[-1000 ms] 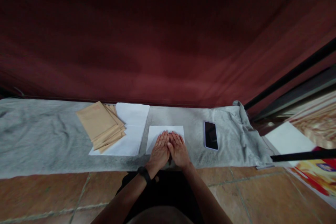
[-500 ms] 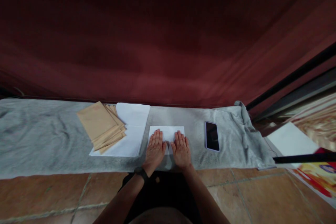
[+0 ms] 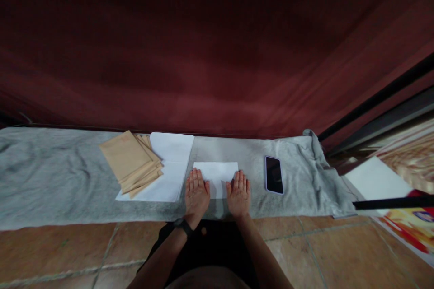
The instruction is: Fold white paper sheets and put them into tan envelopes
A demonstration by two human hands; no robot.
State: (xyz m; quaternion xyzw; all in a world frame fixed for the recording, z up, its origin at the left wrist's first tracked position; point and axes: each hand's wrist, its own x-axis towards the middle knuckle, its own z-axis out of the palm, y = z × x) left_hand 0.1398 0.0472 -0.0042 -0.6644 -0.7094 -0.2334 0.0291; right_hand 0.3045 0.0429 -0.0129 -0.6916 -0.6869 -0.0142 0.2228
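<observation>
A small white sheet of paper point(image 3: 219, 174), possibly folded, lies flat on the grey cloth between my hands. Over its left edge rests my left hand point(image 3: 197, 192), palm down with the fingers stretched out; a dark band circles that wrist. My right hand point(image 3: 239, 192) lies flat at the paper's right edge, thumb pointing inward. Neither hand grips anything. To the left of them is a stack of larger white paper point(image 3: 172, 158), partly covered by several fanned-out brown envelopes point(image 3: 127, 156).
A phone point(image 3: 274, 175) with a pale purple edge lies right of my hands. The grey cloth point(image 3: 50, 176) covers the long narrow surface, and a dark red sheet point(image 3: 217, 76) rises behind it. Dark bars point(image 3: 379, 99) and a white sheet point(image 3: 378, 183) are at the far right.
Both hands have slid apart, my left hand leftward and my right hand slightly rightward, exposing more of the small white paper. The paper stays in about the same place.
</observation>
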